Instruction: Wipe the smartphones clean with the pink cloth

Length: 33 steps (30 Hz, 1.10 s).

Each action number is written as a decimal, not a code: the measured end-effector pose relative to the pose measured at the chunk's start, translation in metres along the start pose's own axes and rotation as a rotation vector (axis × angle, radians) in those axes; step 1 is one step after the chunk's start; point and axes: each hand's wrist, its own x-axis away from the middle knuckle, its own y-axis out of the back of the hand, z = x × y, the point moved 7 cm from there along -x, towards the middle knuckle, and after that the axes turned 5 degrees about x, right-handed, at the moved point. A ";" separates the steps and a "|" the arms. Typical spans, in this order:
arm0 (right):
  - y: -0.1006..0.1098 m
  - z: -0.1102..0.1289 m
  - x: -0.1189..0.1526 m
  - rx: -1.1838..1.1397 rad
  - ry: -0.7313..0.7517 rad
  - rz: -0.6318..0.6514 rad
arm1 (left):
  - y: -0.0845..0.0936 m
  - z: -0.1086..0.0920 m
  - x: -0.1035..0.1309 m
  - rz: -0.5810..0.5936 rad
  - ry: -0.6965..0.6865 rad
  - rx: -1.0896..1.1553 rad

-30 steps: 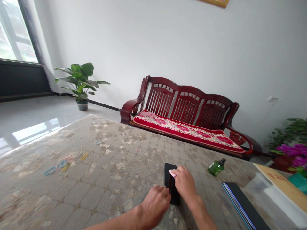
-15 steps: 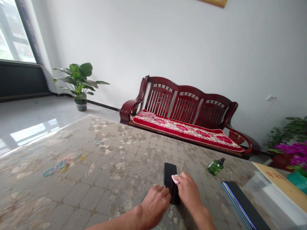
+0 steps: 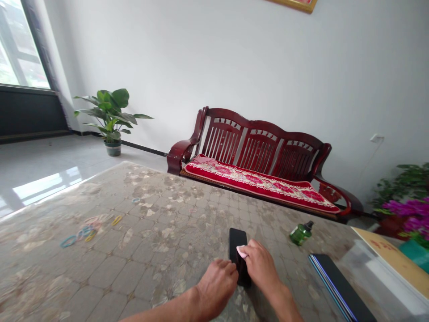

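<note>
A black smartphone [image 3: 237, 239] lies flat on the patterned tablecloth in front of me. My left hand [image 3: 218, 282] is closed against its left lower edge, fingers curled, with the fingertips partly hidden. From the other side, my right hand [image 3: 259, 263] pinches a small pale pink cloth [image 3: 241, 252] and presses it on the phone's screen. Most of the cloth is hidden by the fingers. Beyond the right hand, a green spray bottle [image 3: 301, 233] stands on the table.
Colourful rubber bands [image 3: 85, 232] lie scattered at the left of the table [image 3: 161, 250]. On the right are a stack of dark flat items [image 3: 338, 284] and a clear container [image 3: 375, 268] beside a tan board [image 3: 392, 250]. Past the table stands a wooden bench [image 3: 258, 143].
My right hand has slid the pink cloth slightly to the left across the phone's screen. My left hand and the phone have stayed in place.
</note>
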 end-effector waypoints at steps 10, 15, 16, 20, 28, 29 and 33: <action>0.000 0.007 -0.029 0.015 -0.046 -0.046 | 0.000 0.000 0.000 -0.004 -0.010 -0.012; 0.000 0.015 -0.009 -0.005 0.038 -0.015 | -0.001 0.000 -0.001 0.000 -0.015 -0.014; 0.000 0.017 -0.004 -0.008 0.055 -0.007 | -0.002 0.000 -0.001 0.005 -0.014 -0.016; -0.001 0.019 -0.001 -0.028 0.057 -0.017 | -0.002 0.000 -0.002 -0.001 -0.011 -0.014; -0.001 0.014 -0.023 -0.013 -0.016 -0.035 | -0.003 0.000 0.001 -0.014 -0.023 -0.006; -0.001 0.015 -0.020 -0.015 -0.007 -0.018 | -0.003 0.000 0.001 -0.014 -0.028 -0.009; -0.002 0.017 -0.004 -0.015 0.037 0.020 | -0.003 0.000 -0.001 -0.013 -0.022 -0.010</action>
